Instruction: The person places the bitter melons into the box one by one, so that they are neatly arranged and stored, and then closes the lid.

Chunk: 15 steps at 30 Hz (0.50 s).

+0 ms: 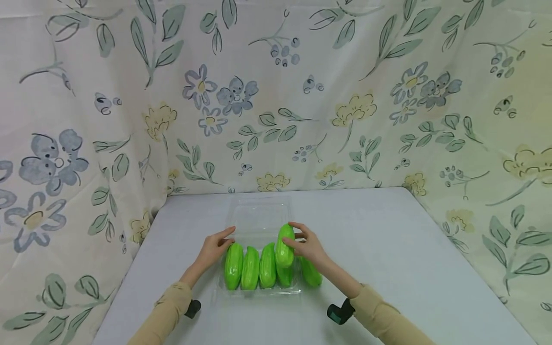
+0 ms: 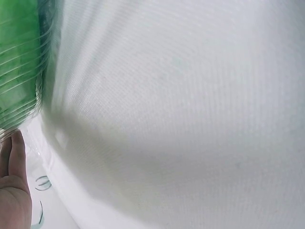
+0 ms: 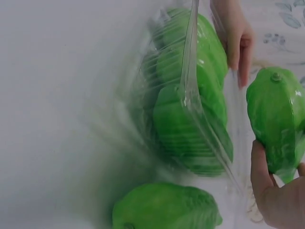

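My right hand (image 1: 311, 247) grips an elongated, ribbed, glossy green fruit (image 1: 284, 254) above the right end of a clear plastic clamshell box (image 1: 279, 290). The exact kind of fruit cannot be told. Several like it stand side by side in the box; the rightmost is partly hidden below the held one. My left hand (image 1: 214, 247) is at the box's back left, fingers fairly straight. In the left wrist view, its fingertips (image 2: 17, 143) touch the ribbed box wall (image 2: 24, 102). One more green fruit (image 1: 311, 273) lies outside, right of the box.
The box's transparent lid (image 1: 258, 215) lies folded back behind it. All of this rests on a white-covered table (image 1: 379, 239). A floral curtain (image 1: 276, 96) hangs behind the table and at both sides.
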Available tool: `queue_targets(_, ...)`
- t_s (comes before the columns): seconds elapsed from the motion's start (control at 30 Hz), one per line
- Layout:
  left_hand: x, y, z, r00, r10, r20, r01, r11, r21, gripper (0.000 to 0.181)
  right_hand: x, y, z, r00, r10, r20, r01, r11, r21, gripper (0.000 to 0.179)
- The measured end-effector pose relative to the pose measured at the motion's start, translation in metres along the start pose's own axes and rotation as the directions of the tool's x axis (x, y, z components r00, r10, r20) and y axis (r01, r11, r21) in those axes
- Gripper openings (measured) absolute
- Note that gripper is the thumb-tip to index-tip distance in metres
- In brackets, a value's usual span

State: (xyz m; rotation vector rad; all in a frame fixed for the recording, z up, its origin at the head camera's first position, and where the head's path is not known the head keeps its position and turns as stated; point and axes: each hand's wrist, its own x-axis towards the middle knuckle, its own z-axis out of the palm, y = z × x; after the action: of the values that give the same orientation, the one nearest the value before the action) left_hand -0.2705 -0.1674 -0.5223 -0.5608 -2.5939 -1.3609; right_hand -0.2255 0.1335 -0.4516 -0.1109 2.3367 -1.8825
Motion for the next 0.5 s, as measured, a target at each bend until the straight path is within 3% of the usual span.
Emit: queue_targets(0.5, 0.0, 0.001, 0.0, 1.0, 0.001, 0.001, -0.001, 1.0, 0.001, 0.041, 0.001, 0.002, 0.018, 0.997, 0.007, 0.073, -0.006, 1.0, -0.006, 0.058)
